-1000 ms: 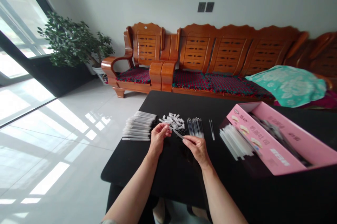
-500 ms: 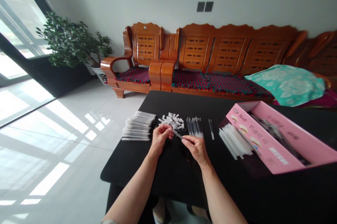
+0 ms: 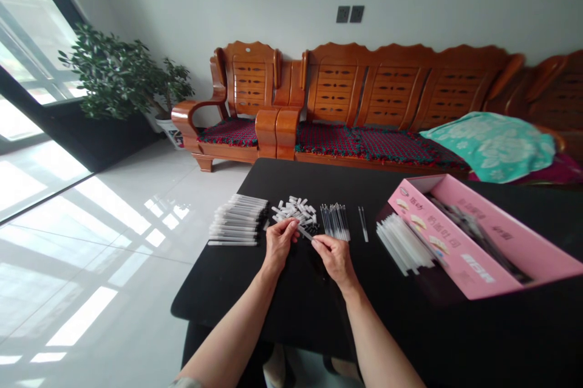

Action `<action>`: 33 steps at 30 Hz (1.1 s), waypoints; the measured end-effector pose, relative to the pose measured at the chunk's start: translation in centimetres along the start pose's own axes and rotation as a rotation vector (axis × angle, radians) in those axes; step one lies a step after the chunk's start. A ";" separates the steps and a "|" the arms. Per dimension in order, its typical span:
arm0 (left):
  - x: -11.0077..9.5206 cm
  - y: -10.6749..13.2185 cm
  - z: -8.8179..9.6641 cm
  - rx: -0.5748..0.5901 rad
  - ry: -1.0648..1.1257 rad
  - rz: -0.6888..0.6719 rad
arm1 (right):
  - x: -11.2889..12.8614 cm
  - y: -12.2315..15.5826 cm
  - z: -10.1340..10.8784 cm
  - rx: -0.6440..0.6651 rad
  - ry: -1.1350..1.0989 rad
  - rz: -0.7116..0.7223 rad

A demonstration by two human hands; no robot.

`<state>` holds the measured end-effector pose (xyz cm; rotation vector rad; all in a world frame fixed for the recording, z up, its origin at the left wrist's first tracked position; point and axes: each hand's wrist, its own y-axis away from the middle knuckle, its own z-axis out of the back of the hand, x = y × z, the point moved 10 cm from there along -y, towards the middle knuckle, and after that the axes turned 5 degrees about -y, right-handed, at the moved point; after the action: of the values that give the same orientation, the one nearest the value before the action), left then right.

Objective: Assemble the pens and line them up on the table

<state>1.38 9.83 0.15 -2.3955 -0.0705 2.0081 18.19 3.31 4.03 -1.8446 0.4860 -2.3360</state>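
Between my hands, above the black table, a slim whitish pen (image 3: 305,232) slants down to the right. My left hand (image 3: 281,240) pinches its upper left end, and my right hand (image 3: 334,256) is closed on the lower right end. Just beyond my fingers lies a heap of small white and black pen caps (image 3: 295,208). To the left is a stack of capped pens (image 3: 237,223) with black ends. A row of dark-tipped refills (image 3: 334,220) sits behind my right hand, with a couple of refills (image 3: 363,224) apart from it. Empty-looking translucent barrels (image 3: 403,245) lie farther right.
A long pink box (image 3: 473,275) holding dark items stands on the right of the black table (image 3: 291,178). Behind the table runs a wooden sofa (image 3: 337,93) with a turquoise cloth (image 3: 496,145) over it. A potted plant (image 3: 122,75) stands at the left by the window.
Both hands keep their hold on the pen with hardly any movement. The whole view has shifted slightly, so things appear a little farther left.
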 end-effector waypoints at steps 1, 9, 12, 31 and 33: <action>0.0 0.1 -0.1 -0.004 0.004 -0.007 | -0.2 0.0 0.0 0.007 0.005 -0.017; -1.4 0.6 -1.0 0.023 0.011 -0.097 | -0.6 -0.1 0.2 0.056 -0.127 -0.144; -1.5 0.7 -1.2 0.033 0.003 -0.107 | -0.6 -0.1 0.1 0.045 -0.140 -0.138; -9.5 -1.2 23.5 -0.799 -0.312 -0.193 | -0.7 0.3 2.7 -0.205 0.086 0.028; -8.5 -1.2 24.6 -0.815 -0.320 -0.154 | -0.8 0.3 2.7 -0.207 0.093 0.025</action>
<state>-24.34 10.25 4.26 -2.2375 -1.2510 2.5973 20.93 2.80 3.78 -1.8047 0.7851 -2.4441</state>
